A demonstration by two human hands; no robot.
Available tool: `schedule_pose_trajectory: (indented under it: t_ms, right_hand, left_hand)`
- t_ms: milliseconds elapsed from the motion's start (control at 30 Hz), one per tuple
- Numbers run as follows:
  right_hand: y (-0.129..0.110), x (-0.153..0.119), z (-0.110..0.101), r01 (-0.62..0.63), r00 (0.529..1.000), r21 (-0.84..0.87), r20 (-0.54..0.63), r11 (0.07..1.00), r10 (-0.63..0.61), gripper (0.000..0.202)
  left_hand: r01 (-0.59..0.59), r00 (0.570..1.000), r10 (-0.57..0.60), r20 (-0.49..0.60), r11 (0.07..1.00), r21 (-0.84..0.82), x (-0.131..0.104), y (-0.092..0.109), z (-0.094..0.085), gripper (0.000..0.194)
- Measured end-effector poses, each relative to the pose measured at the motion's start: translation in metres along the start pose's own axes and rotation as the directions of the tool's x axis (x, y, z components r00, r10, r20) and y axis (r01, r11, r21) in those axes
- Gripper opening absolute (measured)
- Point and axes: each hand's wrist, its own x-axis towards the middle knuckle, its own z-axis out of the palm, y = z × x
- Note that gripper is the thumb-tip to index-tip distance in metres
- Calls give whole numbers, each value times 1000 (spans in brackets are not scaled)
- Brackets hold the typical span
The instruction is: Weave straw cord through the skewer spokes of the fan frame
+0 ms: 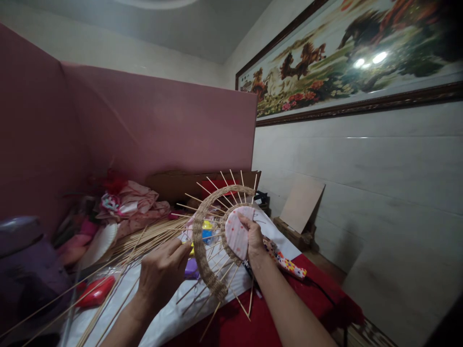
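The left hand (162, 270) bends its fingers at the outer left edge of a woven band (199, 231); whether they pinch anything there cannot be told. The right hand (254, 238) grasps the spotted disc (237, 229) inside the band, thumb on its face, the other fingers hidden. Thin spokes (193, 198) join disc and band, held up over a white sheet (171, 303) and red cloth (325, 306). Beyond the left hand lie long sticks (152, 237), then pink fabric (139, 197) before a pink partition (173, 125).
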Motion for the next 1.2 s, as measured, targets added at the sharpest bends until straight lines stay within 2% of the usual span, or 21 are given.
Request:
schedule_pose_trajectory:
  t_ms: [233, 367, 500, 600, 733, 833, 933, 1000, 1067, 1133, 1200]
  right_hand:
    - [0, 1, 0, 24, 1000, 28, -14, 999, -24, 18]
    - [-4, -3, 3, -24, 999, 61, -21, 998, 25, 14]
    - [-7, -6, 4, -94, 995, 104, -24, 990, 97, 11]
    - [-8, -7, 3, -109, 994, 79, 26, 991, 107, 12]
    - [-7, -7, 2, -97, 994, 64, 62, 993, 94, 14]
    - [-7, -6, 2, -93, 995, 82, 43, 992, 90, 13]
    - [-7, -5, 1, -112, 993, 89, 44, 990, 109, 13]
    - [-8, -5, 1, -128, 991, 90, 39, 988, 125, 12]
    - [-9, -4, 0, -144, 989, 92, 38, 985, 141, 12]
    - [-10, -4, -1, -159, 987, 102, 45, 982, 155, 11]
    - [-10, -4, -2, -165, 986, 120, 54, 979, 159, 10]
  left_hand:
    - [3, 1000, -3, -18, 1000, 12, -2, -2, 3, 15]
    - [35, 999, -35, 1, 999, 20, 0, 1, -1, 18]
    - [126, 991, -126, 51, 992, 9, 3, 3, -6, 21]
    - [188, 976, -183, 118, 981, -38, 5, 3, -10, 27]
    - [266, 943, -243, 228, 961, -76, 6, 1, -13, 35]
    - [318, 922, -286, 261, 944, -91, 7, 0, -14, 39]
    - [389, 896, -326, 303, 904, -179, 9, -1, -16, 45]
    - [451, 874, -355, 331, 846, -284, 10, -4, -17, 48]
    - [523, 847, -396, 355, 741, -421, 11, -7, -17, 48]
    - [610, 792, -453, 409, 562, -559, 12, -9, -15, 50]
    - [697, 700, -504, 506, 330, -636, 11, -9, -13, 56]
